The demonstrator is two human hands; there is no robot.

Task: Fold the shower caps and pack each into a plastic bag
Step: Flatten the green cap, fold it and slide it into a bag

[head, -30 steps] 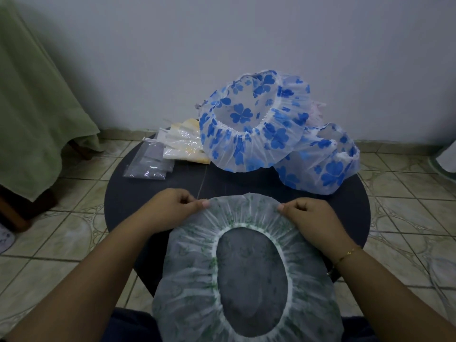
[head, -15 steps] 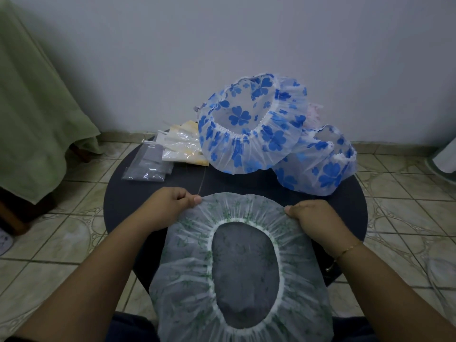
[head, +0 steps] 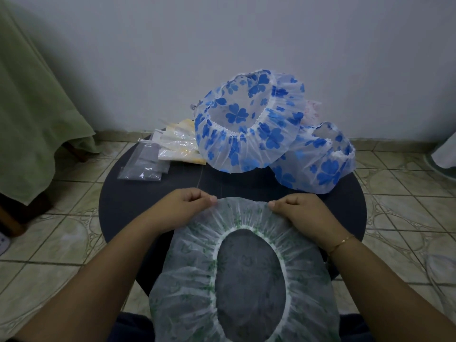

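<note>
Round dark table (head: 128, 203) on tiled floor (head: 61, 243), white wall (head: 222, 33) behind. Green-print shower cap (head: 187, 280) overhangs the near edge; left hand (head: 183, 206) and right hand (head: 303, 211) each pinch its far rim, closer together than before. Blue-clover caps (head: 237, 144) and plastic bags (head: 145, 166) lie at the far edge.

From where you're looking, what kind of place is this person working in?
Probably a room at home, not a workshop: patterned floor tiles, a plain painted wall, a small round dark table, and green cloth draped over furniture.
</note>
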